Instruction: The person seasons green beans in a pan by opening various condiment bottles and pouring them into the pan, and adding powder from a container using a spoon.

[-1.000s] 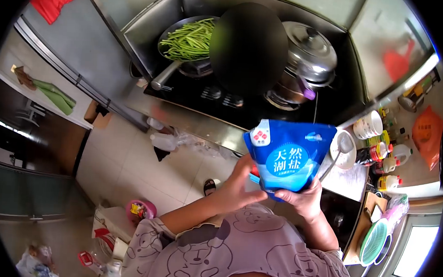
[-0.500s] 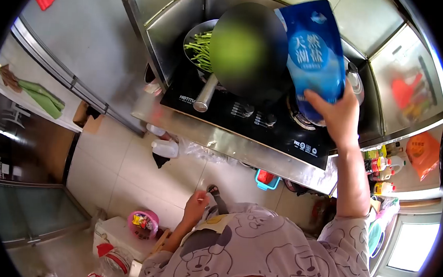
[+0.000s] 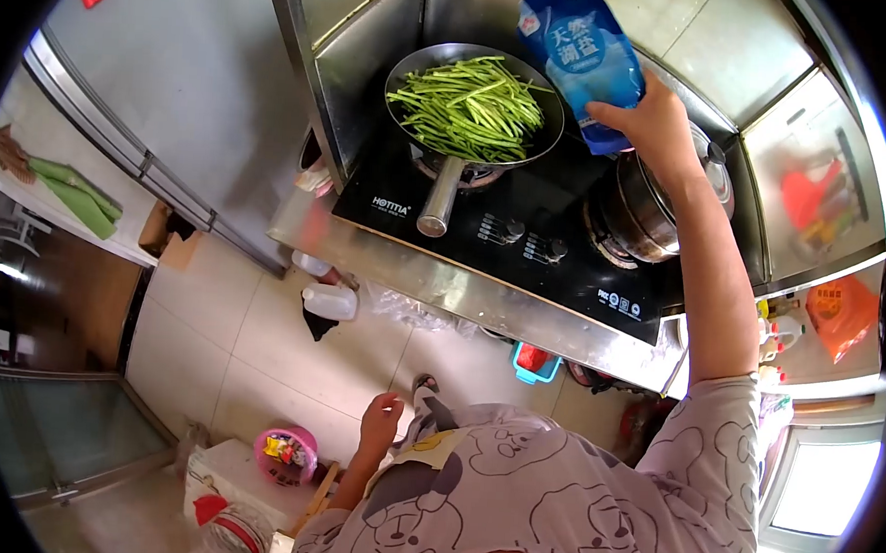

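Note:
My right hand (image 3: 653, 127) is closed around a blue bag of salt (image 3: 585, 59) with white printed characters. The salt bag is raised over the back of the stove, between a frying pan (image 3: 445, 199) and a lidded metal pot (image 3: 648, 227). In the pan lies a heap of long cut green stalks (image 3: 472, 108). The pan rests on the left burner, its metal handle pointing toward me. The pot is on the right burner, partly hidden by my right forearm. Low beside my body hangs my left hand (image 3: 380, 423), its fingers curled, with nothing visible in them.
The black glass stove (image 3: 447, 209) has two knobs on its front and a metal counter edge (image 3: 462, 293) before it. Metal panels surround its back. On the floor are a white jug (image 3: 329, 301) and a blue basket (image 3: 536, 363). A pink bin (image 3: 288, 456) stands lower left.
My right hand has carried the salt bag farther back from me, uncovering the pot. The pan, partly blurred before, now shows fully. My left hand stays low beside my body.

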Action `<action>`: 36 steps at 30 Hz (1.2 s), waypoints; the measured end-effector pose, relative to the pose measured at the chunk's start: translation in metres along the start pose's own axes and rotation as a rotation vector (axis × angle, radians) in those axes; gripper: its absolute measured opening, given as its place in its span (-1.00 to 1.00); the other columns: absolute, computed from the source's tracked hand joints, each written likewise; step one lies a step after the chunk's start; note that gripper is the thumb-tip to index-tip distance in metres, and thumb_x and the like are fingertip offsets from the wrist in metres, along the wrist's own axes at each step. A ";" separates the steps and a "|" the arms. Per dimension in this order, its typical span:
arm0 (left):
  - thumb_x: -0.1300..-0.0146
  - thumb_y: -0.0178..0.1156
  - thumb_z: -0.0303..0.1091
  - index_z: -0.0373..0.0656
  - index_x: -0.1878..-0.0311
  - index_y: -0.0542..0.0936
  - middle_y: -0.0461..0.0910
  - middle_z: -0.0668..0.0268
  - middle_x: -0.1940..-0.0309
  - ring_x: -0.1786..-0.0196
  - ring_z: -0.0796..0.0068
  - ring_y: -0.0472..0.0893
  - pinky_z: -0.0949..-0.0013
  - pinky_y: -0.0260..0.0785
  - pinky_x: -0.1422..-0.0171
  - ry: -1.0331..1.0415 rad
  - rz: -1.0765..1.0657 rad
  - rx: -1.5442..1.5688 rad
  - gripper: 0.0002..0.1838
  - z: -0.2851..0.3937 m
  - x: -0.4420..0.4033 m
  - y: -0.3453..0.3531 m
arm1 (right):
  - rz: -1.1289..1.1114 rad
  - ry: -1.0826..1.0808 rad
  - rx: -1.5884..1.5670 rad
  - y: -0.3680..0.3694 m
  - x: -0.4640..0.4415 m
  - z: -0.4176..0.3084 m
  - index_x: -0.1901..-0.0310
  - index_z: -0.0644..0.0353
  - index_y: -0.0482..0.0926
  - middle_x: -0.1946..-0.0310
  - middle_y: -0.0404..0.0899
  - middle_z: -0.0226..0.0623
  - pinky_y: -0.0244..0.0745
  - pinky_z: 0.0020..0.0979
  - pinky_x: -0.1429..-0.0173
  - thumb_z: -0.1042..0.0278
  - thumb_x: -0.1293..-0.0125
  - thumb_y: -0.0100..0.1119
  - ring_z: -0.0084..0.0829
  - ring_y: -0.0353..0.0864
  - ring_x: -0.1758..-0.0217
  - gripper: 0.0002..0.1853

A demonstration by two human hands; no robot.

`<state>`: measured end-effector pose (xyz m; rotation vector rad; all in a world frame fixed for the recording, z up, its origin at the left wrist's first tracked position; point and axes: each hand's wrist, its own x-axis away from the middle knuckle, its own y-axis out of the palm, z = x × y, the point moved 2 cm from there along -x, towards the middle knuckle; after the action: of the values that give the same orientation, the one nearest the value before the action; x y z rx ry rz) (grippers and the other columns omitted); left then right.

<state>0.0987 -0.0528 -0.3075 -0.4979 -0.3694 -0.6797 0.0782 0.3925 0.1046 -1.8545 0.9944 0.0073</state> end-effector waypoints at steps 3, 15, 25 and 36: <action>-0.29 0.19 -0.17 -0.23 -0.08 0.55 0.65 0.15 0.17 0.18 0.34 0.63 0.33 0.46 0.05 -0.003 -0.010 0.003 -0.60 -0.006 -0.006 -0.001 | -0.033 0.079 0.015 0.003 -0.007 0.005 0.03 0.34 0.54 0.33 0.67 -0.09 0.65 -0.39 0.40 0.15 0.09 0.48 -0.35 0.72 0.37 -0.39; -0.29 0.20 -0.18 -0.26 -0.10 0.54 0.65 0.15 0.13 0.13 0.35 0.63 0.34 0.46 0.01 -0.022 -0.074 -0.027 -0.58 -0.003 -0.007 0.003 | 0.009 0.110 0.136 -0.015 0.004 0.038 0.04 0.36 0.53 0.31 0.66 -0.08 0.65 -0.36 0.30 0.10 0.09 0.49 -0.31 0.71 0.32 -0.37; -0.29 0.23 -0.21 -0.26 -0.07 0.55 0.65 0.14 0.14 0.14 0.39 0.63 0.37 0.46 0.02 0.041 -0.103 -0.033 -0.62 0.026 -0.011 0.008 | 0.174 0.187 -0.151 -0.010 0.032 0.047 0.06 0.39 0.53 0.25 0.68 -0.11 0.57 -0.40 0.07 0.16 0.06 0.53 -0.37 0.69 0.22 -0.40; -0.35 0.19 -0.42 -0.25 -0.02 0.57 0.60 0.33 0.18 0.15 0.60 0.56 0.53 0.40 0.05 0.342 -0.307 0.220 -0.77 0.148 -0.024 0.045 | 0.223 0.480 -0.850 0.002 0.199 0.055 -0.07 0.40 0.43 0.10 0.63 -0.19 0.52 -0.37 -0.14 0.36 0.07 0.61 -0.43 0.61 0.07 -0.31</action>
<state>0.0882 0.0704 -0.2115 -0.1099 -0.1945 -0.9920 0.2311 0.3095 -0.0065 -2.5631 1.7113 0.1447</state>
